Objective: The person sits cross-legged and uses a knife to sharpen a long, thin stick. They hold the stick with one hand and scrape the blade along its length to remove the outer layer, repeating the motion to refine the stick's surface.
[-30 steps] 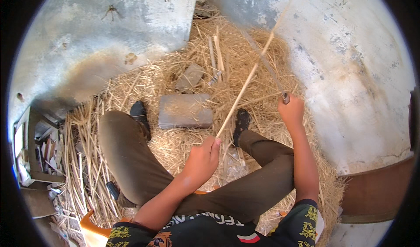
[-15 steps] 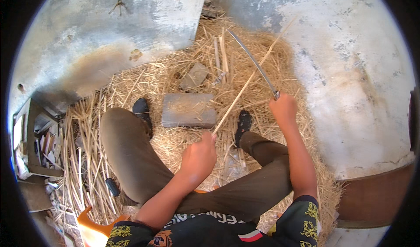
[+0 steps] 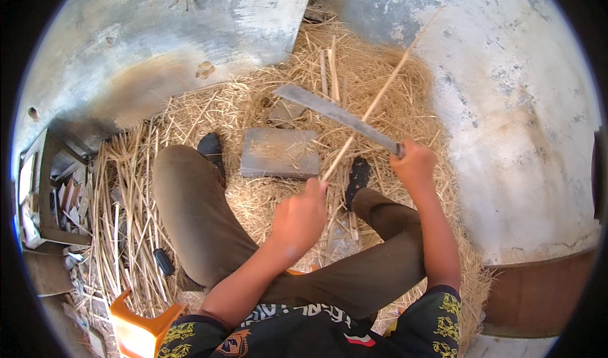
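Observation:
A long, thin bamboo strip (image 3: pixel 387 82) slants up and to the right from my left hand (image 3: pixel 300 216), whose fingers are closed around its near end. My right hand (image 3: pixel 415 165) grips a machete (image 3: pixel 323 108) by the handle, most of which is hidden in the fist. The broad grey blade points up and left, its flat side showing. It crosses the strip about midway; whether the two touch, I cannot tell. Below the blade, between my feet, a flat grey block (image 3: pixel 280 161) lies on the shavings.
Pale shavings (image 3: pixel 399 111) cover the floor up to the worn walls. Long strips (image 3: pixel 120 225) lie in a heap at the left, with a dark cylindrical object (image 3: pixel 163 262) on them. A wooden frame (image 3: pixel 45 193) stands beyond, and an orange plastic stool (image 3: pixel 142 326) is near my left side.
The machete has swung left, from pointing steeply upward to lying across the strip, and its flat side has turned into view. My left hand and the strip have shifted slightly right and up.

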### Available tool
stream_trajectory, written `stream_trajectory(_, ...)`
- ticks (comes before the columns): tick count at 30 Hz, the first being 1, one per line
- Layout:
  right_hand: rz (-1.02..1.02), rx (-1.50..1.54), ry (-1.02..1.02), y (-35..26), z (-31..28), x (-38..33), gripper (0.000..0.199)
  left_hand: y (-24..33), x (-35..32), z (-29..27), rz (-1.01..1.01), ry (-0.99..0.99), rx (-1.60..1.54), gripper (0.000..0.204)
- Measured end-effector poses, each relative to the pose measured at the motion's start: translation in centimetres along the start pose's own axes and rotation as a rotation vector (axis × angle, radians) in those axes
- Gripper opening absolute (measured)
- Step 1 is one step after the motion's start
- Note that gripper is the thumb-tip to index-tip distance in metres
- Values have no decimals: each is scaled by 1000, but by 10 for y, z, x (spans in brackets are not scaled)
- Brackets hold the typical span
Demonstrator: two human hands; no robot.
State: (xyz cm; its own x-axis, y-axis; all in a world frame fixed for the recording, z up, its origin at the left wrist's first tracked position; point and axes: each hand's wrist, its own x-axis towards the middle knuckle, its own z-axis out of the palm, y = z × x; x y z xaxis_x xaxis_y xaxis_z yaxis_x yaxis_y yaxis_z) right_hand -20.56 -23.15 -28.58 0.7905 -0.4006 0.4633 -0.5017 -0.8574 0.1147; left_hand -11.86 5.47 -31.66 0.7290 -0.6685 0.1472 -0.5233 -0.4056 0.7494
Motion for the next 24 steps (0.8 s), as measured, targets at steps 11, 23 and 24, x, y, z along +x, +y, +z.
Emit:
stream_trajectory(11, -16, 36, -31, -13, 1, 10, 15, -11, -4, 0, -43, -2, -38, 23)
stream_trajectory(23, -349, 78, 43, -31, -4, -5, 16, -12, -9, 13, -55, -43, -79, 21)
stream_trajectory(24, -370, 95, 86, -25, -2, 1, 16, -12, -11, 10, -63, -44, -76, 21)
